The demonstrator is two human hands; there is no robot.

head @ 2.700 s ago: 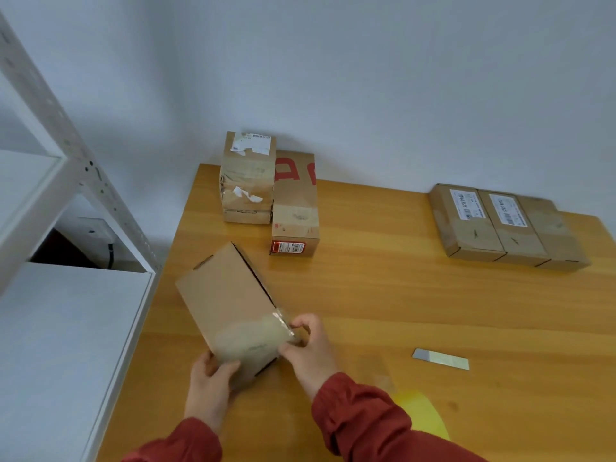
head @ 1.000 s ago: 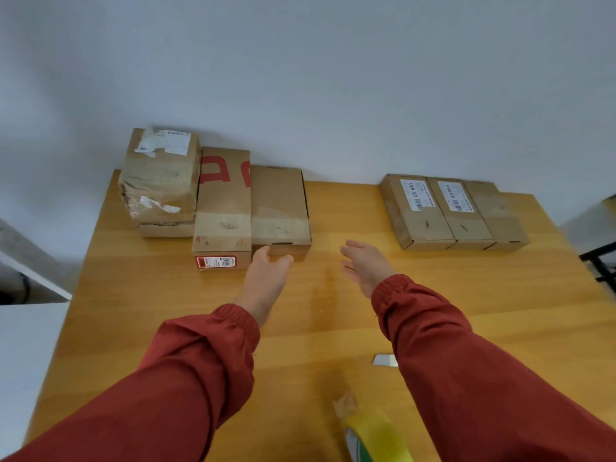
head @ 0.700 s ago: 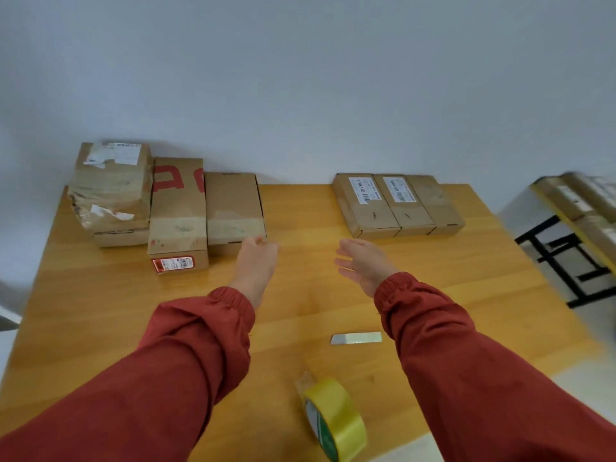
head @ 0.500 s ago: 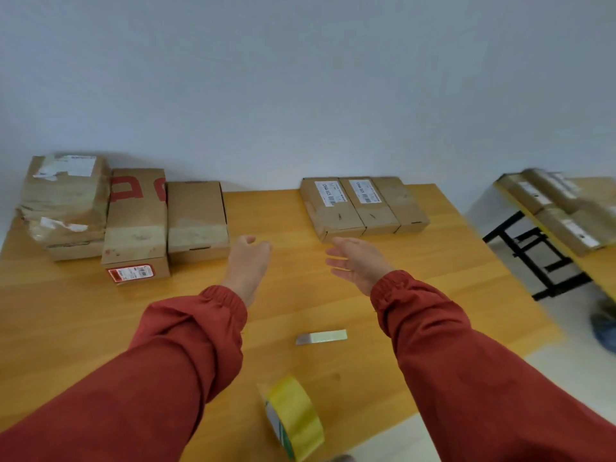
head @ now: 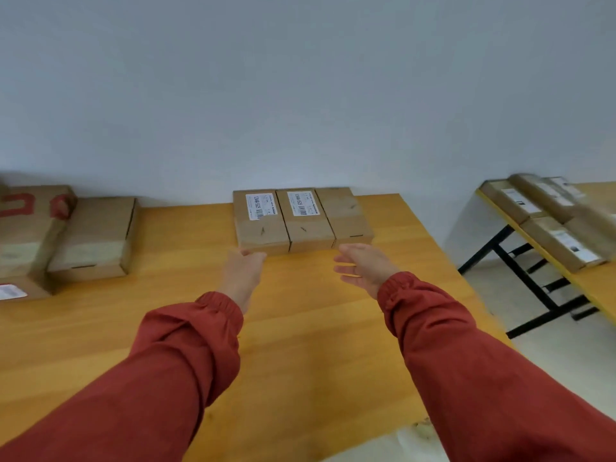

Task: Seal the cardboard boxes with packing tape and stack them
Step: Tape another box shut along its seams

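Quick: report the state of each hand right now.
Left hand: open, holding nothing, fingers near the leftmost brown labelled cardboard box.
Right hand: open, holding nothing.

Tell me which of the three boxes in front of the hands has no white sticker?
The right-end box: its top is plain brown, while the left-end box and the middle box each carry a white label.
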